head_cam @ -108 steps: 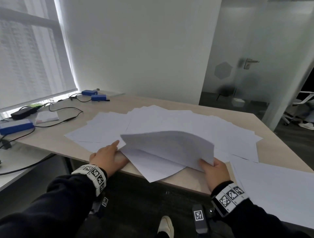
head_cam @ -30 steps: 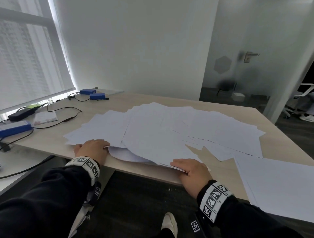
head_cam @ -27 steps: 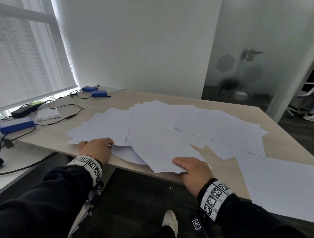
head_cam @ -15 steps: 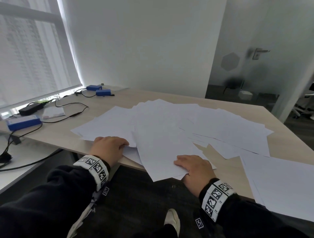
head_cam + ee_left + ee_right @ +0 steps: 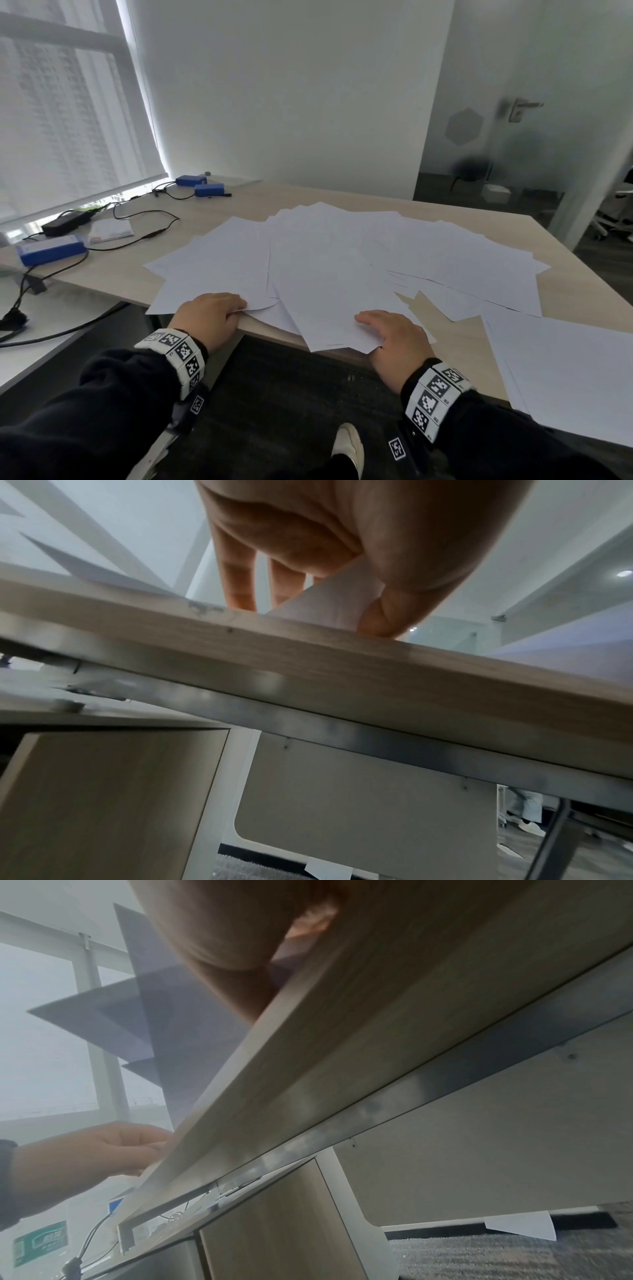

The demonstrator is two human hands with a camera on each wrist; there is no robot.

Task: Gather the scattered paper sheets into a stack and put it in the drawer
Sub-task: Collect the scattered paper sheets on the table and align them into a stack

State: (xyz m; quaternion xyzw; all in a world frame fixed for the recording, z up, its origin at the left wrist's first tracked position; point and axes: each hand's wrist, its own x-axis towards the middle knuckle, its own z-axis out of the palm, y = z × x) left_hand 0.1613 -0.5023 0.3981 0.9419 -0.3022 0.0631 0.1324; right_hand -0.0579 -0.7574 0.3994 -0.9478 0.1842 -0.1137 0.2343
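Across the wooden worktop (image 5: 565,284) there's a big messy fan of white paper sheets (image 5: 342,260), overlapping every which way and not squared up at all. A few of them poke out past the near edge, which you can also see from underneath in the right wrist view. Another batch of sheets (image 5: 561,370) sits apart at the near right corner. Left hand (image 5: 209,317) is at the near edge on the left side of the spread, fingers curled over the edge of one sheet; from the left wrist view the thumb (image 5: 380,620) sits against the worktop edge with that paper above it, so it looks like a light pinch on the sheet. Right hand (image 5: 397,337) lies palm down on the near corner of the middle sheets, fingers pretty much straight, pressing rather than gripping. Over on the far left there are a couple of blue boxes (image 5: 198,185), another blue box (image 5: 51,249), a black adapter (image 5: 70,219) and some black cables (image 5: 137,219). Can't make out a drawer for sure from these views. One stray sheet (image 5: 520,1225) is lying on the floor under the worktop.
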